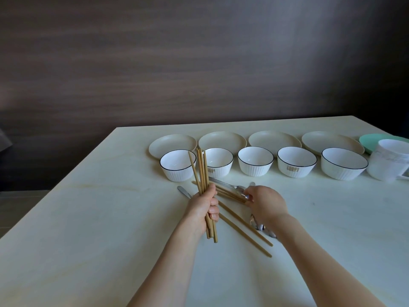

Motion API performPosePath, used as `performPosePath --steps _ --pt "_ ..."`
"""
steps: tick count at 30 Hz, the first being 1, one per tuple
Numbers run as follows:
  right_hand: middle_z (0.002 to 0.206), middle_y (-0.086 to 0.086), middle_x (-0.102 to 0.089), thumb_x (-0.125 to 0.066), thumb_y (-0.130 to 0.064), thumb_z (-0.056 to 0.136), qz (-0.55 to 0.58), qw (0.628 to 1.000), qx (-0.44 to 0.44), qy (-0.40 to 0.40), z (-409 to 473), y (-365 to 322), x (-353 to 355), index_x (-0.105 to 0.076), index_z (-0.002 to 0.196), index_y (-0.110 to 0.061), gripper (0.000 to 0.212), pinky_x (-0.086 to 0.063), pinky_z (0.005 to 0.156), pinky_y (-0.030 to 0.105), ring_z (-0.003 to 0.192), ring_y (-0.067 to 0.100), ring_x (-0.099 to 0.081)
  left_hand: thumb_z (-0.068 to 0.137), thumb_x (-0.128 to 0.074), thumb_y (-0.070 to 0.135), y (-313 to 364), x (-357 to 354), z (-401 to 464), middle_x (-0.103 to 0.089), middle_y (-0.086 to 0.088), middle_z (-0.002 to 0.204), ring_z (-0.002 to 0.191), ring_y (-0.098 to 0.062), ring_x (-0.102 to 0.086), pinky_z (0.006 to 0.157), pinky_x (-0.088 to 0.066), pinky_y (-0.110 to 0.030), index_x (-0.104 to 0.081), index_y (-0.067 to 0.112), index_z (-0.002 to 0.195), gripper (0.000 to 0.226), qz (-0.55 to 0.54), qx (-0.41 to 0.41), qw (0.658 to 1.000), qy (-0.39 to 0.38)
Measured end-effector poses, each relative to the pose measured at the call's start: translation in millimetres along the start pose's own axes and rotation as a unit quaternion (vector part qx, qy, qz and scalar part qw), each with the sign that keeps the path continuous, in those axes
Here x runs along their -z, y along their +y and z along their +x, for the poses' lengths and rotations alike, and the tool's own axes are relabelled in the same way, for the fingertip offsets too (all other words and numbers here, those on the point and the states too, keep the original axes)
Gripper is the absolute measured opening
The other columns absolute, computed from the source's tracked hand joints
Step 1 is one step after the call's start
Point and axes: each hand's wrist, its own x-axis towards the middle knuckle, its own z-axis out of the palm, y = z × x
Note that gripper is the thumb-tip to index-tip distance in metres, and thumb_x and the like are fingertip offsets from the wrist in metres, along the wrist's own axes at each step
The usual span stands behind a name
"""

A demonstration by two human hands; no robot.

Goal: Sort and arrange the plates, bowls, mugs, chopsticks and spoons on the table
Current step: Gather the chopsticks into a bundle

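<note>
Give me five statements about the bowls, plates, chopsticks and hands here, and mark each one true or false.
1. The left hand grips a bundle of chopsticks. True.
2. Five white bowls stand in a row. True.
3. The bowls are stacked inside one another. False: they stand side by side.
4. The right hand rests flat on a plate. False: it reaches into the loose chopsticks and spoons on the table.
5. Cream plates lie behind the bowls. True.
</note>
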Motion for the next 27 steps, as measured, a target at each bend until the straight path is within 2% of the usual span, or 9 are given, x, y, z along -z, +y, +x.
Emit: performPosePath --steps 5,9,13,18,22,27 --pt "0.102 0.002 -0.065 -0.048 -0.014 0.09 -0.03 0.999 -0.03 0.002 -1.5 2.2 5.0 -0.062 0.11 -0.022 0.026 -0.039 0.066 0.024 0.097 0.025 -0.059 0.091 -0.059 0.035 3.3 4.4 1.6 -0.039 0.008 0.041 0.027 -0.005 -0.029 0.033 -0.025 -0.012 -0.052 0.013 0.08 0.025 -0.006 0.0 1.0 0.009" --pt "0.089 0.003 -0.054 -0.046 -0.007 0.087 -0.033 0.998 -0.023 0.045 -1.1 4.0 10.8 -0.06 0.087 -0.018 0.018 -0.031 0.053 0.024 0.079 0.024 -0.052 0.09 -0.061 0.036 3.6 4.2 2.6 -0.04 0.008 0.041 0.028 -0.005 -0.03 0.033 -0.025 -0.012 -0.053 0.014 0.081 0.025 -0.012 -0.001 1.0 0.011" --pt "0.093 0.006 -0.06 -0.046 -0.009 0.086 -0.012 0.996 -0.021 0.08 -0.1 4.7 14.2 -0.065 0.09 -0.015 0.021 -0.036 0.057 0.026 0.082 0.029 -0.057 0.091 -0.06 0.036 3.7 4.2 2.5 -0.041 0.008 0.042 0.028 -0.005 -0.031 0.032 -0.026 -0.013 -0.053 0.013 0.081 0.026 -0.018 -0.004 1.0 0.01" --pt "0.093 0.005 -0.059 -0.045 -0.019 0.091 0.008 0.993 -0.031 0.113 0.5 3.5 17.4 -0.067 0.088 -0.016 0.022 -0.036 0.055 0.025 0.071 0.025 -0.049 0.09 -0.06 0.036 4.2 6.7 2.0 -0.044 0.007 0.042 0.029 -0.005 -0.032 0.031 -0.028 -0.014 -0.054 0.013 0.081 0.026 -0.024 -0.003 1.0 0.013" --pt "0.098 0.006 -0.056 -0.049 -0.022 0.092 0.033 0.988 -0.037 0.148 -3.2 0.4 22.8 -0.068 0.095 -0.018 0.019 -0.042 0.058 0.029 0.08 0.031 -0.059 0.09 -0.06 0.036 4.8 6.9 0.6 -0.044 0.007 0.043 0.029 -0.005 -0.033 0.031 -0.029 -0.015 -0.054 0.013 0.08 0.026 -0.031 0.003 0.999 0.007" --pt "0.083 0.004 -0.067 -0.048 -0.023 0.092 0.042 0.983 -0.043 0.175 -6.0 -1.0 28.4 -0.068 0.091 -0.023 0.021 -0.042 0.056 0.028 0.076 0.028 -0.058 0.093 -0.057 0.034 5.6 4.1 -2.0 -0.045 0.006 0.043 0.028 -0.005 -0.033 0.032 -0.029 -0.013 -0.052 0.013 0.079 0.026 -0.046 0.011 0.999 -0.005"
